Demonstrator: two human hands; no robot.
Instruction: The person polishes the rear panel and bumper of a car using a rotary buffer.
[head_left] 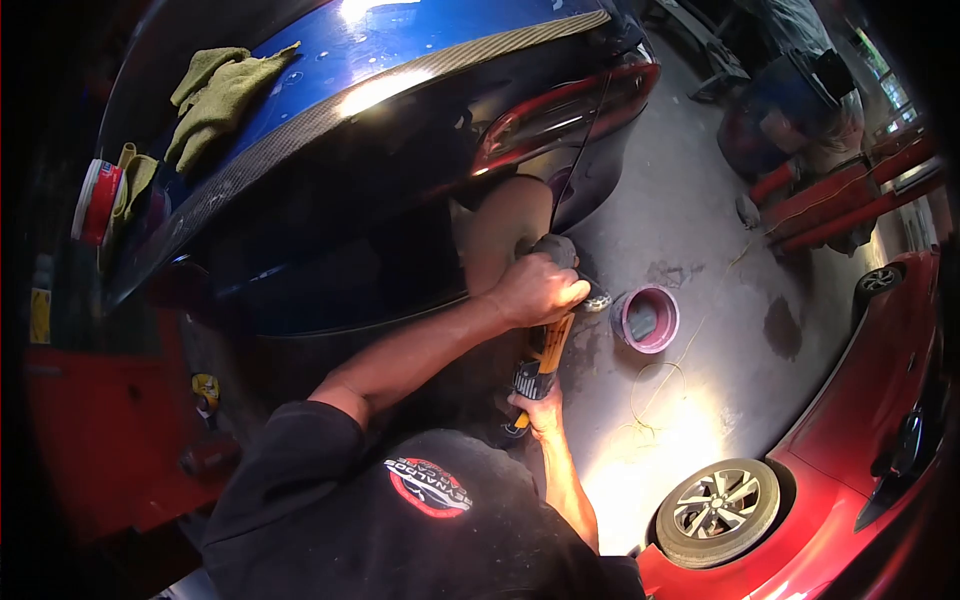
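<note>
My left hand [540,290] is closed over the dark head end of a yellow and black power polisher [548,345]. Lower down, my right hand [543,410] wraps around the rear of its body. The tool's head is up against the rear side of a dark blue car [380,240], below the red tail light [560,115]. Its working face is mostly hidden by my left hand and the tool, so contact with the paint cannot be made out. A skin-toned reflection shows in the glossy panel beside the head.
A purple bucket [672,322] stands on the concrete floor right of the tool, near a thin cable [640,400]. Green cloths [225,105] and a red-white tub [98,203] rest on the car. A red car [850,430] is at right, a red cabinet [110,430] at left.
</note>
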